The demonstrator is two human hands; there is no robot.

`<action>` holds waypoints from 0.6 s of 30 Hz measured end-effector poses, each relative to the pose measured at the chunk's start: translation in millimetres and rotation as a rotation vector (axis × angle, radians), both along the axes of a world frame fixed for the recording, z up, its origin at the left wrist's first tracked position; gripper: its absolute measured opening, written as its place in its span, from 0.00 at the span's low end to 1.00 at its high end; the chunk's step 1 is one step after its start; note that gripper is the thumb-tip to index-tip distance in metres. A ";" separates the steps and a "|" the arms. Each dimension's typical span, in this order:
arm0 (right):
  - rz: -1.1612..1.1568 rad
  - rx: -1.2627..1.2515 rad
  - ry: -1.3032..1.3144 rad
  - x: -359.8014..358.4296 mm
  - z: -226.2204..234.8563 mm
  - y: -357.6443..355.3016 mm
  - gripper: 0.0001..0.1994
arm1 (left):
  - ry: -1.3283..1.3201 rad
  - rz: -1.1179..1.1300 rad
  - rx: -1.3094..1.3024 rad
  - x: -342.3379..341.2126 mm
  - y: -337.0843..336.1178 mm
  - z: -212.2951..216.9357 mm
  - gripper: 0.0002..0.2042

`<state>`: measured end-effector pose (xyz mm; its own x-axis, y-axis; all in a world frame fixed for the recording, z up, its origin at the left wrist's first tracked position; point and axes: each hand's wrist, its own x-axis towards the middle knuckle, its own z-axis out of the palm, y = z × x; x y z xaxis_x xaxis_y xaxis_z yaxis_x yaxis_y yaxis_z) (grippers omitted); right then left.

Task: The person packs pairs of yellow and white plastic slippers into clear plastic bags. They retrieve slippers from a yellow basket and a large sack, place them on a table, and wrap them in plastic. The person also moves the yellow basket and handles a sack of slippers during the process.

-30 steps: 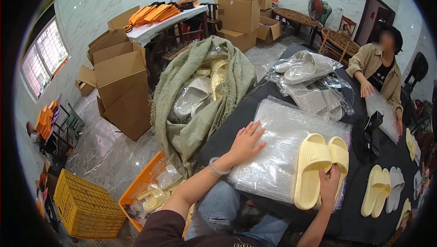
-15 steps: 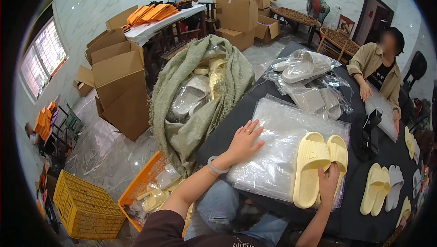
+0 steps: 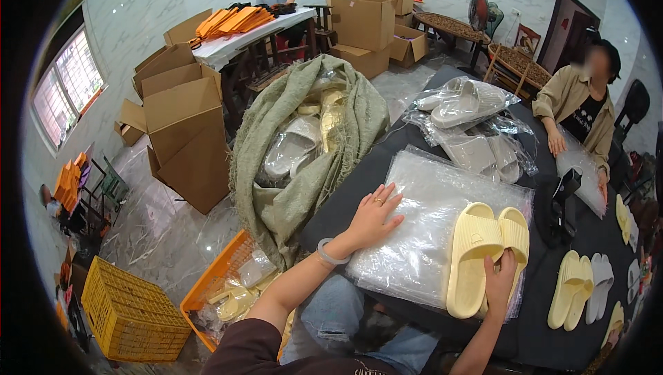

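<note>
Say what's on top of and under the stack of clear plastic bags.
On top of the bags: yellow slippers, touched by the right hand, and the left hand, spread out. A black table shows around the stack; what lies directly beneath is covered.

Pale-yellow ribbed slides (image 3: 476, 237) on flat clear-plastic bag stack (image 3: 418, 202), on black cloth-covered table (image 3: 539, 292). Bagged grey slides (image 3: 476, 104) behind stack; green woven sack (image 3: 257, 123) left of table.

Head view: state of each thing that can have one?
Left hand: spread flat on clear bags
Right hand: curled at yellow slippers
Yellow slippers: unbagged, atop the bags
Clear bags: stacked flat
Piled gray slippers: bagged
Woven sack: mouth open
Fan: on/off unclear
</note>
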<state>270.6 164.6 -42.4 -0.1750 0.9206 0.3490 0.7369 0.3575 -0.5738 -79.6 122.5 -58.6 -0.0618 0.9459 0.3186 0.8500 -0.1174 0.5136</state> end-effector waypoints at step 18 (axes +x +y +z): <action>0.010 0.036 0.001 0.5 -2.6 2.4 0.22 | 0.010 -0.008 -0.012 -1.1 1.8 -2.5 0.25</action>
